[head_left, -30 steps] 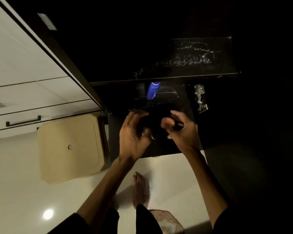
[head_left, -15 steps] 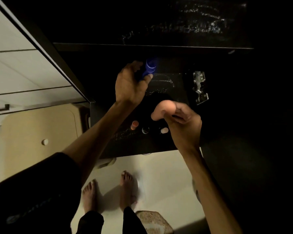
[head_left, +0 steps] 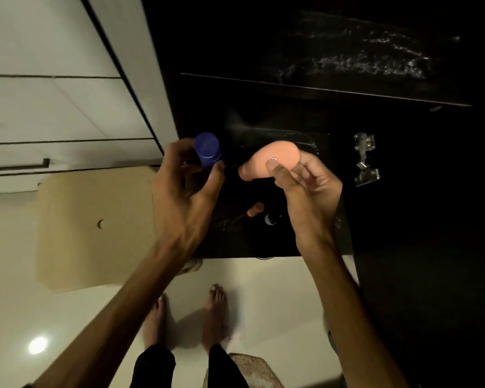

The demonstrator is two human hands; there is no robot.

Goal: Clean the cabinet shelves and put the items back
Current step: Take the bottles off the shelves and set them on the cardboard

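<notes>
Left hand (head_left: 185, 189) grips blue plastic-capped bottle (head_left: 207, 149), right hand (head_left: 305, 186) pinches peach rounded container (head_left: 269, 161); small items remain on dark shelf (head_left: 235, 239), clearing seems unfinished.

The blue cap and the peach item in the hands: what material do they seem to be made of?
Blue cap: probably plastic, smooth with a soft sheen, evenly coloured. Peach item: probably matte plastic, rounded and uniform, with a small sticker; it could be soft, the look leaves that open.
</notes>
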